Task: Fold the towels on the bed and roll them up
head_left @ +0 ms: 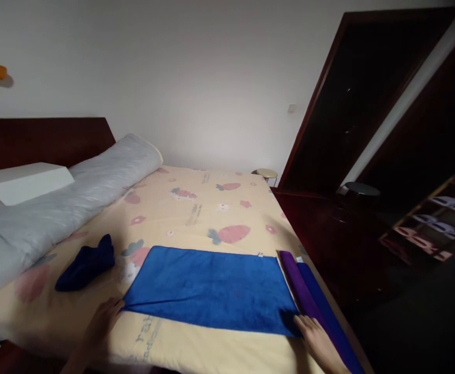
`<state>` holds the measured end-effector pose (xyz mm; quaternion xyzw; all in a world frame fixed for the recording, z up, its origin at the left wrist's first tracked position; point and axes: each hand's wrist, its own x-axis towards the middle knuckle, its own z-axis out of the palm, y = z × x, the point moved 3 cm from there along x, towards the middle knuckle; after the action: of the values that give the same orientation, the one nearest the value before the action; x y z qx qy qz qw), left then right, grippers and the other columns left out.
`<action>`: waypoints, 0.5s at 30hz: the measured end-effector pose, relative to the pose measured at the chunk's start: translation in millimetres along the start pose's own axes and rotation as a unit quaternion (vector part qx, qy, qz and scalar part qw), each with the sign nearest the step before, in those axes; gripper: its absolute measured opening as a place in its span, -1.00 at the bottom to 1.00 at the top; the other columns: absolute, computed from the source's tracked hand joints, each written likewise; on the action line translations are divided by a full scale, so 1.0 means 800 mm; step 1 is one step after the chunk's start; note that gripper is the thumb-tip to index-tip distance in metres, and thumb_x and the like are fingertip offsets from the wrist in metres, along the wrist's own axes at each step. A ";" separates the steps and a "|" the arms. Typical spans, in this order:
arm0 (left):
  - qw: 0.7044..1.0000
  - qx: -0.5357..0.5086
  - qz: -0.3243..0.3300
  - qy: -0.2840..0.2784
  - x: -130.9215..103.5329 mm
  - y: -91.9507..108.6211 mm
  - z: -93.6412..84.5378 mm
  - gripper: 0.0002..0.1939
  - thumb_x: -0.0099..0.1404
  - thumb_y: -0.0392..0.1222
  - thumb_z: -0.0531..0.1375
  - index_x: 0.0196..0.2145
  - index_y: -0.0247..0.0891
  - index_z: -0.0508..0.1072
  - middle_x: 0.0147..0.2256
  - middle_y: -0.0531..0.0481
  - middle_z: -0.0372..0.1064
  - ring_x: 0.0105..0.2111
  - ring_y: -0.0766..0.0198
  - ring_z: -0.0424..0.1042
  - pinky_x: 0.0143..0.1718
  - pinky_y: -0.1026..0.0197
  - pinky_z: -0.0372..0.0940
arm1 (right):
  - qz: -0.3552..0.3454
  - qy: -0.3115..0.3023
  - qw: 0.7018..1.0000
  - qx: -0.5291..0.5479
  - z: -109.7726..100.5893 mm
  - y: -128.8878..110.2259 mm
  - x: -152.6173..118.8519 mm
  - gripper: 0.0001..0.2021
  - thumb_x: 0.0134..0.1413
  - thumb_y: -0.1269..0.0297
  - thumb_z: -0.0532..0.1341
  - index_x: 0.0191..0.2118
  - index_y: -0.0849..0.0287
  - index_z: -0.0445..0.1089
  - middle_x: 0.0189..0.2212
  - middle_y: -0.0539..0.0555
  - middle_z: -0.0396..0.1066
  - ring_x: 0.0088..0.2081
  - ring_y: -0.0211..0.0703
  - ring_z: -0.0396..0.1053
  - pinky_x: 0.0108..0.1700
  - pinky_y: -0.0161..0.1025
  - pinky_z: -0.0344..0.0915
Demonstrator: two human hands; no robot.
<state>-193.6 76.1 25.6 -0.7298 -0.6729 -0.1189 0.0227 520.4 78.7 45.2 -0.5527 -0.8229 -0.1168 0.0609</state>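
Observation:
A blue towel (pixel 215 291) lies spread flat on the patterned bed sheet (pixel 196 208), with a crease running in from its near left corner. My left hand (pixel 105 317) pinches that corner. At the near right corner, my right hand (pixel 313 335) has its fingers closed on the towel's edge. Just right of the towel lie a purple roll (pixel 305 291) and a blue roll (pixel 324 306), side by side along the bed's edge. A crumpled dark blue cloth (pixel 87 264) sits on the sheet to the left.
A rolled grey quilt (pixel 91 182) runs along the headboard (pixel 40 137), with a white box (pixel 28 182) on it. A stool (pixel 267 173) stands beyond the bed's far edge. On the right are a dark stool (pixel 362 189) and a shoe rack (pixel 438 218).

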 end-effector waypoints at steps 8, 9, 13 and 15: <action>0.995 0.069 0.030 -0.066 -0.029 0.012 -0.033 -0.60 0.23 -0.43 -0.02 -0.25 -0.11 0.57 -0.15 -0.02 0.56 -0.09 0.14 0.48 -0.01 0.12 0.28 | -0.052 0.035 0.998 -0.029 0.004 -0.023 -0.049 -0.46 -0.11 0.69 -0.05 -0.15 0.11 0.52 -0.24 0.14 0.57 -0.20 -0.07 0.53 -0.16 -0.17 0.46; 0.994 0.079 0.034 -0.069 -0.033 0.014 -0.032 -0.58 0.23 -0.45 -0.03 -0.24 -0.11 0.56 -0.14 -0.02 0.56 -0.07 0.14 0.48 0.01 0.13 0.28 | -0.060 0.036 0.997 -0.030 0.005 -0.026 -0.054 -0.47 -0.08 0.68 -0.06 -0.15 0.11 0.52 -0.25 0.14 0.57 -0.21 -0.08 0.53 -0.16 -0.18 0.46; 0.988 0.109 0.036 -0.098 -0.044 0.011 -0.025 -0.57 0.24 -0.47 -0.04 -0.23 -0.12 0.56 -0.06 -0.04 0.53 0.00 0.15 0.45 0.04 0.12 0.24 | -0.067 0.034 0.997 -0.023 0.015 -0.032 -0.073 -0.48 -0.03 0.69 -0.05 -0.14 0.09 0.51 -0.22 0.12 0.57 -0.18 -0.09 0.52 -0.11 -0.16 0.44; 0.984 0.128 0.018 -0.123 -0.042 0.010 -0.028 -0.52 0.21 -0.53 -0.06 -0.23 -0.13 0.56 -0.03 -0.06 0.51 0.01 0.14 0.44 0.03 0.08 0.23 | -0.056 0.021 0.998 -0.015 0.021 -0.033 -0.082 -0.47 -0.09 0.70 -0.02 -0.14 0.08 0.52 -0.23 0.12 0.57 -0.17 -0.07 0.51 -0.08 -0.13 0.42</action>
<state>-191.4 37.9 41.7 -0.7416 -0.6673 0.0592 0.0350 521.5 15.2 10.7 -0.5038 -0.8494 -0.1437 0.0636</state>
